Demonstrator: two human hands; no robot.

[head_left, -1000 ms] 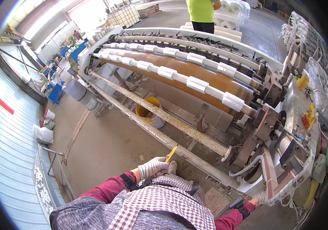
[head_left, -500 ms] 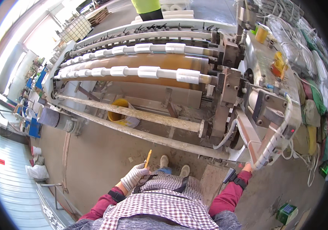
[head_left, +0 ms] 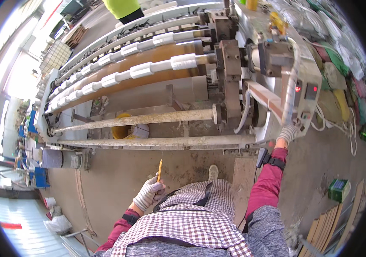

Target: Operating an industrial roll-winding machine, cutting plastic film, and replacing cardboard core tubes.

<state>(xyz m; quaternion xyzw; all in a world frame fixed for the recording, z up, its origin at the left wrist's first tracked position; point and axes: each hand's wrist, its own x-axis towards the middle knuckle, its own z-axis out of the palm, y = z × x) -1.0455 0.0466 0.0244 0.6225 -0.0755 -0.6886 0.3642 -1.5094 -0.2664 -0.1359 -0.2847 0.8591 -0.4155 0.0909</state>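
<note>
My left hand (head_left: 149, 193), in a striped work glove, is closed around a thin yellow pencil-like tool (head_left: 159, 169) that points up, held in front of my checked apron. My right hand (head_left: 289, 133), also gloved, reaches out to the grey control box (head_left: 307, 98) at the right end of a long roller machine; its fingers touch the box's lower front near the red displays. White tape-like rolls (head_left: 142, 70) sit along shafts over a brown roll (head_left: 148, 55). A black device is strapped on my right wrist (head_left: 263, 158).
Two long dirty metal bars (head_left: 157, 119) run across the machine's front at knee height. A yellow bucket (head_left: 125, 130) stands under them. A person in a bright yellow-green top (head_left: 123, 8) stands behind the machine. Coloured sacks and cables lie right; a green box (head_left: 339, 189) is on the floor.
My view has swung right toward the machine's end. My right hand rose from low beside me up to the control box. The left hand keeps holding the yellow tool.
</note>
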